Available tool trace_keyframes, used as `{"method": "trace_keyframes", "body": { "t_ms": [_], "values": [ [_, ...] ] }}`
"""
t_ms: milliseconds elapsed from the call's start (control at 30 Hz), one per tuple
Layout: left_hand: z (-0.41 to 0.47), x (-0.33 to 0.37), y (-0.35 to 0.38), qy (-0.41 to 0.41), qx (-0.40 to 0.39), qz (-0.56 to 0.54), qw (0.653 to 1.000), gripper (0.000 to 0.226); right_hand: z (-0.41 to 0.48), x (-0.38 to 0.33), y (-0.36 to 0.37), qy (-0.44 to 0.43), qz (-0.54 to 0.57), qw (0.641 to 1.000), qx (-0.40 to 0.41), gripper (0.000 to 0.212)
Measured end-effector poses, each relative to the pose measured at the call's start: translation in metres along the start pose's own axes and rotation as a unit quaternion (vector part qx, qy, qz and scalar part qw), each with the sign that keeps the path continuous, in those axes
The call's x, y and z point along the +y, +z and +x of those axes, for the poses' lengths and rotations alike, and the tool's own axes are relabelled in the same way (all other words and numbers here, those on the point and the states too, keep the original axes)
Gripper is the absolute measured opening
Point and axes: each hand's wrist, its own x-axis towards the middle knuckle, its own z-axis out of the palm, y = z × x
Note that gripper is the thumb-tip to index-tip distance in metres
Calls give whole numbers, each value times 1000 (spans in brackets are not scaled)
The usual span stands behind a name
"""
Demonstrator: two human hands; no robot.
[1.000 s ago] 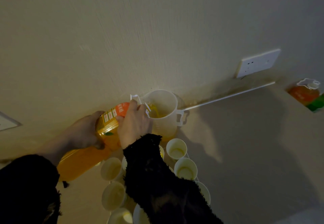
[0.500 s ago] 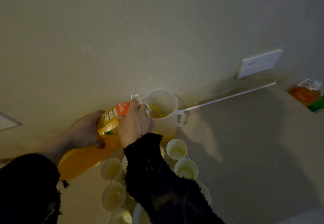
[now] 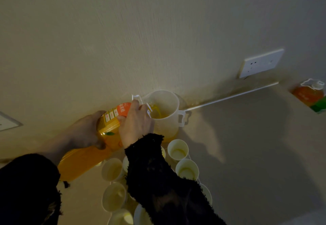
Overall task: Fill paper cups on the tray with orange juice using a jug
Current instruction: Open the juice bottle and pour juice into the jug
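Observation:
A large orange juice bottle lies tilted, its neck over the rim of a translucent white jug that stands against the wall. Juice runs into the jug, which holds some juice at the bottom. My left hand grips the bottle's body from the left. My right hand grips the bottle near its neck and orange label. Several white paper cups stand in front of the jug, among them one cup to the right and one lower left; my right sleeve hides some. The tray beneath them is barely visible.
A second orange juice bottle with a white cap stands at the far right by a green item. A white wall socket sits above the beige counter. Another socket plate shows at the left edge.
Both hands keep the bottle tilted at the jug; juice goes on flowing. Nothing else has visibly moved.

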Motion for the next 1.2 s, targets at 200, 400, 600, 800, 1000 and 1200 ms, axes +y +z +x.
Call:
{"method": "trace_keyframes", "body": {
  "t_ms": [200,400,600,800,1000,1200],
  "values": [
    [0,2,0,3,7,3,1000,106,0,0,-1,-1,6,1000,-2,53],
    [0,1,0,0,6,14,1000,107,-1,1,-2,-2,5,1000,-7,52],
    [0,0,1,-5,-3,10,1000,109,-1,2,-1,0,3,1000,-9,54],
    [-1,1,1,-7,-11,5,1000,108,0,1,0,5,3,1000,-17,56],
    [-1,-1,2,-11,-13,8,1000,108,0,1,1,6,6,1000,-20,56],
    [-1,-1,3,-15,-11,13,1000,109,1,2,2,4,5,1000,-18,55]
  ]
}}
